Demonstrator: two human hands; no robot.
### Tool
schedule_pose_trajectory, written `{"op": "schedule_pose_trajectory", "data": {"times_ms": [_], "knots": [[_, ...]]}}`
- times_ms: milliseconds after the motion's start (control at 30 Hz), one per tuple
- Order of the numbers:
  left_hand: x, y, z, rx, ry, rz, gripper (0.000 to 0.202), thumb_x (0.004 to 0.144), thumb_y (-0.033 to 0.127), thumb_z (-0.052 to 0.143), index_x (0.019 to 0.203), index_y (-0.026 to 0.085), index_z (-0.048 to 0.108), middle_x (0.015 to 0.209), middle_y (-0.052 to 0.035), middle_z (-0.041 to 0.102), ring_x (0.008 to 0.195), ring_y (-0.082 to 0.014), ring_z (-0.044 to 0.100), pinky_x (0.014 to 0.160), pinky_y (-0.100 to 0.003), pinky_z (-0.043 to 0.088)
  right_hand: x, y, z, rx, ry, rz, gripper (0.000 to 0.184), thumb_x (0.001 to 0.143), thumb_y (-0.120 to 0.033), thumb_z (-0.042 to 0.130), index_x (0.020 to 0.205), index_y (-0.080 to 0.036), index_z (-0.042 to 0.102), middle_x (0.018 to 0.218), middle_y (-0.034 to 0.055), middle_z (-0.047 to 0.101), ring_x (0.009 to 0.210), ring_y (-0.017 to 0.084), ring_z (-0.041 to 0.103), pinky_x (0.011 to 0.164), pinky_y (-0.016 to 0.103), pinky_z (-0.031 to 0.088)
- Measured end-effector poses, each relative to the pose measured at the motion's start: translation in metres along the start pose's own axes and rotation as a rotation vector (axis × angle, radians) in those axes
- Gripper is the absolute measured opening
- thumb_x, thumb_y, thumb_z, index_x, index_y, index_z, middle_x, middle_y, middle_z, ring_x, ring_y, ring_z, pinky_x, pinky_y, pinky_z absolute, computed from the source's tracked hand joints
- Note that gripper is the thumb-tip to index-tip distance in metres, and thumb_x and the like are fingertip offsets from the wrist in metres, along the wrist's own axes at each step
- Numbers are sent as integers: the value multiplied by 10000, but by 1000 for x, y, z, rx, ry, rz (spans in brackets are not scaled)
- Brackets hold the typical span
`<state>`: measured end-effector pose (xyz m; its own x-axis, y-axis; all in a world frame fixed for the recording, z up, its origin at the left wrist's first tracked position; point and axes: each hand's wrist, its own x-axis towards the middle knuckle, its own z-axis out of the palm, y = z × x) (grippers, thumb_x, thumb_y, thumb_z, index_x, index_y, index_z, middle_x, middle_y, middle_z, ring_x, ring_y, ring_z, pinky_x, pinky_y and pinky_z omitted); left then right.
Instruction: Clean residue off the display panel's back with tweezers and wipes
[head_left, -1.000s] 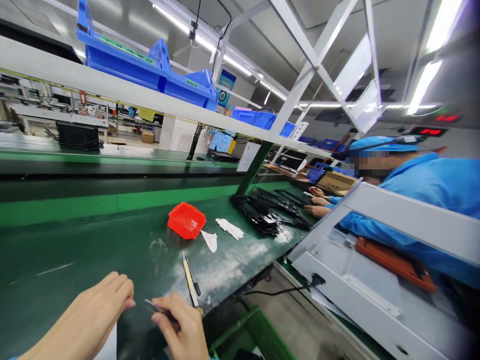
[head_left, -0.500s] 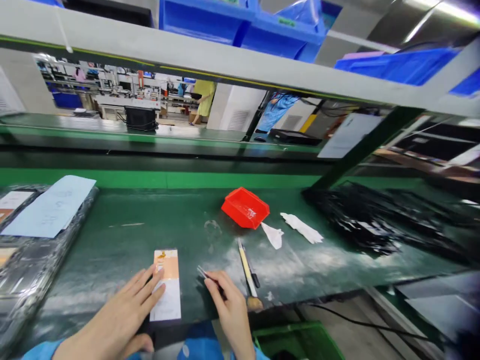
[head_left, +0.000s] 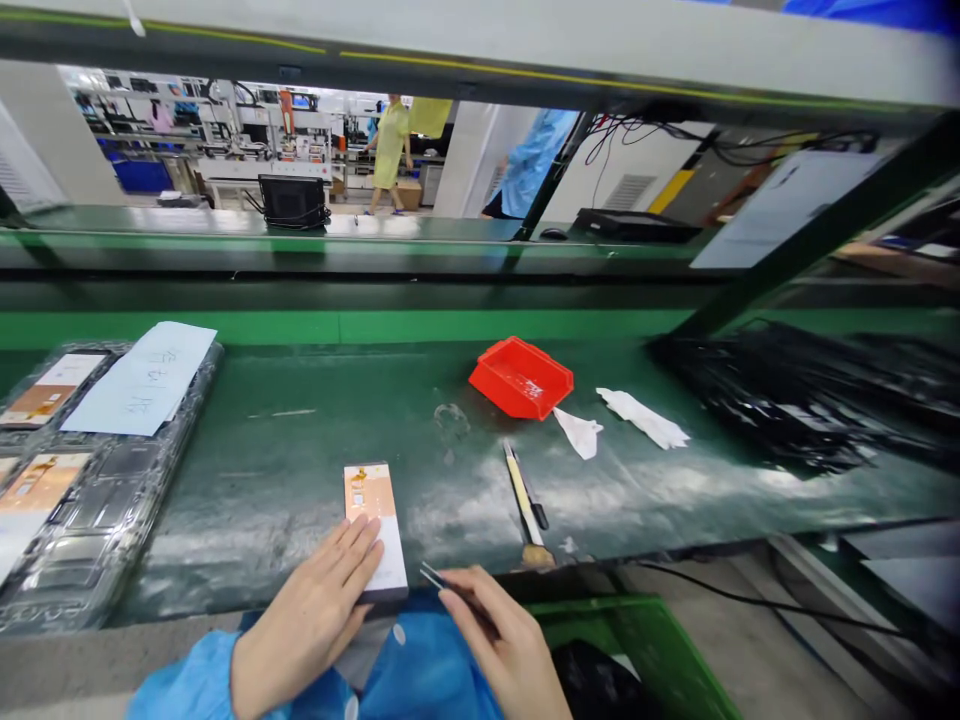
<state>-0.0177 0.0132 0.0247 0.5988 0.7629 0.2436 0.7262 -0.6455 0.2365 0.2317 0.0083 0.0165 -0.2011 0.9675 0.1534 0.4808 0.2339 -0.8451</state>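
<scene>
A flat phone screen panel (head_left: 381, 520), white with a copper-coloured end and a small orange flex cable, lies near the front edge of the green bench. My left hand (head_left: 322, 600) rests over its lower left part, fingers stretched flat on the white face, thumb by the lower edge. Between the thumb and fingers of my right hand (head_left: 502, 635) is a pair of tweezers (head_left: 439, 578), closed in the grip. Their tips point left, just right of the panel's lower corner, apart from it. The palm hides the tweezers' rear end.
At left, a clear plastic tray (head_left: 124, 520) holds more panels under a pale blue paper (head_left: 146, 380). Further back are a red bin (head_left: 521, 378) and white wipes (head_left: 645, 418). A yellow-handled brush (head_left: 521, 490) lies beside a black pen (head_left: 538, 508). Black bags (head_left: 780, 410) fill the right.
My view has tilted down and shifted left. My left hand has slid from the panel's left edge to its lower white part. The tweezers are now lower, near the panel's bottom right corner.
</scene>
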Motion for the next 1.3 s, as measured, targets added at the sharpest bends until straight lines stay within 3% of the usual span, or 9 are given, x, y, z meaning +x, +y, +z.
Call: {"op": "schedule_pose_trajectory", "data": {"times_ms": [233, 667, 933, 1300], "knots": [[5, 7, -1, 4, 63, 16, 583, 916, 116, 446, 1470, 134, 264, 1516, -134, 319, 1417, -250, 269, 1121, -469, 374, -27, -10, 10, -116, 12, -10, 203, 951, -354, 504, 990, -217, 648, 882, 40, 663, 655, 139, 628, 631, 205, 508], [5, 12, 9, 29, 132, 3, 536, 925, 166, 451, 1443, 112, 323, 1488, -156, 367, 1394, -269, 321, 1094, -472, 408, -28, -8, 16, -270, 76, -86, 223, 971, -341, 452, 973, -223, 641, 870, 45, 677, 740, 158, 685, 668, 205, 526], [6, 12, 8, 55, 106, 8, 535, 914, 153, 445, 1434, 94, 333, 1486, -160, 369, 1404, -272, 297, 1095, -476, 406, -23, -13, 13, -364, 80, -136, 244, 986, -324, 415, 961, -228, 638, 853, 38, 689, 735, 157, 696, 643, 201, 526], [6, 12, 8, 50, 85, 7, 534, 911, 141, 440, 1432, 88, 334, 1486, -164, 368, 1406, -273, 294, 1101, -478, 398, -15, -22, 2, -455, -33, -175, 279, 997, -315, 385, 926, -232, 642, 838, 46, 699, 746, 169, 694, 660, 220, 528]]}}
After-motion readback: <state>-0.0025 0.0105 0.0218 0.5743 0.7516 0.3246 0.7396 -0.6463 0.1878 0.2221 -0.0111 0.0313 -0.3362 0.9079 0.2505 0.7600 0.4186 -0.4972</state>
